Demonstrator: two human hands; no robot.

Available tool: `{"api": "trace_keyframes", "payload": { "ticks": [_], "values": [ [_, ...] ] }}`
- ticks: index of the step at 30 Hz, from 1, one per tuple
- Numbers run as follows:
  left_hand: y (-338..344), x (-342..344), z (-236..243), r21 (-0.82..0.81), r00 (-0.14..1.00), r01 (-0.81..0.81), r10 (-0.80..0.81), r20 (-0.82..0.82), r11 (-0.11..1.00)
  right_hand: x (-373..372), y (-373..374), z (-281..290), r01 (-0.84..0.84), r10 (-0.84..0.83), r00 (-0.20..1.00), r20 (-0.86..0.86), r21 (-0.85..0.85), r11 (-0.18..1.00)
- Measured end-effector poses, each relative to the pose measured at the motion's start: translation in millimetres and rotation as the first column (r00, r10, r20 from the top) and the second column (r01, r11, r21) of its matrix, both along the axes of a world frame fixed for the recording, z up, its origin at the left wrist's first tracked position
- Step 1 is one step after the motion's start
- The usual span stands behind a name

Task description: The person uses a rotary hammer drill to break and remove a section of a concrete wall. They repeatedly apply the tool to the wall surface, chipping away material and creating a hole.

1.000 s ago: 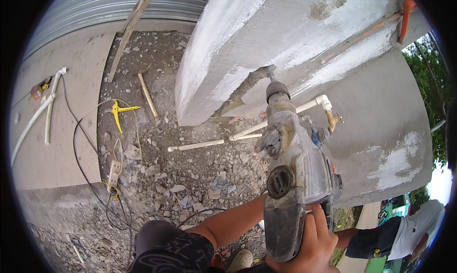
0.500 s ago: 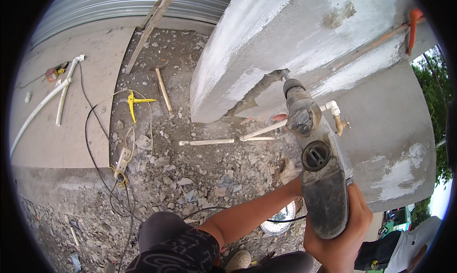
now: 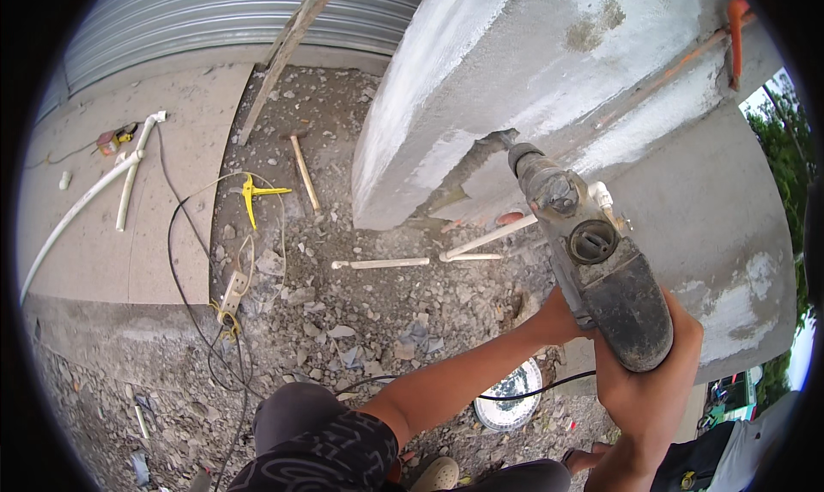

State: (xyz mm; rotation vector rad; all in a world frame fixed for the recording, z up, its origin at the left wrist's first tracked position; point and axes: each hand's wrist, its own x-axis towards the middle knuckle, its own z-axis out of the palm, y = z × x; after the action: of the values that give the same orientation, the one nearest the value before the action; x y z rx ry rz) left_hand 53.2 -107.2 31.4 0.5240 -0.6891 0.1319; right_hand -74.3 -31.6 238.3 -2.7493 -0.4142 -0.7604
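Observation:
A dusty rotary hammer drill [image 3: 592, 243] points up and left, its tip at the upper end of a rough groove [image 3: 468, 174] chipped in the grey concrete wall [image 3: 481, 88]. Round its rear handle my right hand [image 3: 657, 363] is closed. My left forearm reaches across from below, and my left hand [image 3: 562, 316] shows only in part beside the drill's underside; its fingers are hidden behind the tool. A black cord [image 3: 536, 393] trails from the drill's rear toward the left.
White pipes [image 3: 390, 263] lie on the rubble by the wall. Further left are a hammer [image 3: 305, 173], a yellow tool [image 3: 251, 198] and an extension socket [image 3: 233, 293] with tangled cords. A round white lid-like thing [image 3: 508, 397] lies below my left arm. A brass tap [image 3: 608, 207] juts out behind the drill.
The drill's rear end has swung right and upward with my right hand, while its tip stays at the groove's upper end. The whole view has shifted slightly.

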Motion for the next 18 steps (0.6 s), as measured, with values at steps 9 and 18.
{"api": "trace_keyframes", "payload": {
  "ticks": [9, 18],
  "values": [
    [-21, 8, -43, 0.258, 0.969, -0.240, 0.247, 0.002, 0.936, 0, -78, -17, -0.006, 0.094, 0.962, -0.258, 0.324, 0.946],
    [21, -52, -53, 0.744, 0.973, -0.069, 0.209, -0.097, 0.665, -33, -185, -103, 0.124, 0.190, 0.947, -0.260, 0.839, 0.531]
  ]
}}
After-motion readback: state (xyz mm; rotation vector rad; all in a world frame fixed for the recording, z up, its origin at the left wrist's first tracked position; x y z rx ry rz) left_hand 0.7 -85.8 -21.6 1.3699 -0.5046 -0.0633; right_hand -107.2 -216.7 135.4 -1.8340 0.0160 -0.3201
